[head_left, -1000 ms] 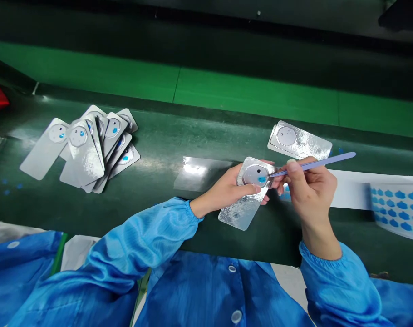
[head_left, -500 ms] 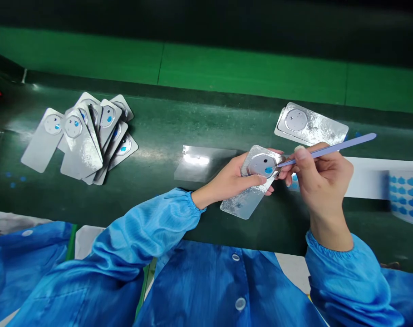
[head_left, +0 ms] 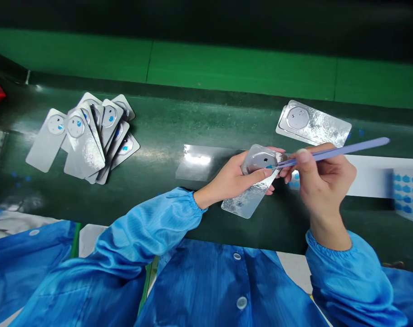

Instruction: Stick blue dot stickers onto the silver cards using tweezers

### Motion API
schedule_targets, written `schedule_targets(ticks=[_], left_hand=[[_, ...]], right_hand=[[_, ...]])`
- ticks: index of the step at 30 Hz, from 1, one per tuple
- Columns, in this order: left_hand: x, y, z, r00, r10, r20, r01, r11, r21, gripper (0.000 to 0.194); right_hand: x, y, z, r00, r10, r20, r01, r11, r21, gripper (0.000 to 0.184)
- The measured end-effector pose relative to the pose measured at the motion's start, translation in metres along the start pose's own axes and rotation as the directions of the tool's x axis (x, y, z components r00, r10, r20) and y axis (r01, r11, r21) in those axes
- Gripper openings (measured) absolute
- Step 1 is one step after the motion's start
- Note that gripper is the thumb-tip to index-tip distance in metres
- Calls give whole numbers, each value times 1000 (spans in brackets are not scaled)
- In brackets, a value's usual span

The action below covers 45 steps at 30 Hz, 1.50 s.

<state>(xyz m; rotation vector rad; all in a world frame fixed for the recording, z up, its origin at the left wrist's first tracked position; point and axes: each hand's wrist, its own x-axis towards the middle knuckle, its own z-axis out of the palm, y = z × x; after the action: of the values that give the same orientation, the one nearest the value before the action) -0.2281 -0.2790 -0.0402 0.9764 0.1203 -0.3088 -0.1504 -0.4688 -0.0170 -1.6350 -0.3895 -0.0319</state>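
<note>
In the head view, the silver plate (head_left: 242, 202) serves as landmark: it sits tilted in the left hand (head_left: 235, 177), whose fingers are closed around it, thumb pressed across the front beside the round patch. The right hand (head_left: 324, 179) pinches lilac tweezers (head_left: 349, 148), their tips right at a small blue sticker (head_left: 269, 167) on the plate's patch — the thumb hides part of it, and whether the tips grip it is too small to tell. Just left of the plate lies a clear film (head_left: 196, 163), partly behind the left hand; well to the left, a fanned pile of similar plates (head_left: 87, 154), several bearing blue stickers on their patches. Beyond the plate and to its right rest more silver plates (head_left: 329, 125), the top one's patch carrying dark marks — too small to read. Farther right of the plate are a white strip (head_left: 370, 175) and a sheet of blue stickers (head_left: 410, 193) in rows.
</note>
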Motion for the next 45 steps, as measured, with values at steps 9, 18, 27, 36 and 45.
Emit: schedule_targets(ticks=[9, 18, 27, 36, 45], left_hand=[[-3, 3, 6, 995, 76, -67, -82, 993, -88, 99], [-4, -1, 7, 974, 217, -73, -209, 973, 100, 88], [-1, -12, 8, 974, 219, -52, -213, 972, 102, 96], [-3, -21, 8, 959, 278, -52, -265, 948, 178, 86], [4, -27, -5, 948, 320, 6, -311, 918, 246, 81]], right_hand=[[-15, 13, 13, 989, 144, 37, -147, 986, 82, 33], [-25, 19, 25, 971, 203, 127, -217, 970, 111, 30], [-24, 20, 27, 978, 196, 74, -201, 978, 63, 43], [-24, 22, 26, 961, 259, 94, -270, 952, 145, 34], [-22, 20, 23, 940, 317, 123, -334, 929, 161, 25]])
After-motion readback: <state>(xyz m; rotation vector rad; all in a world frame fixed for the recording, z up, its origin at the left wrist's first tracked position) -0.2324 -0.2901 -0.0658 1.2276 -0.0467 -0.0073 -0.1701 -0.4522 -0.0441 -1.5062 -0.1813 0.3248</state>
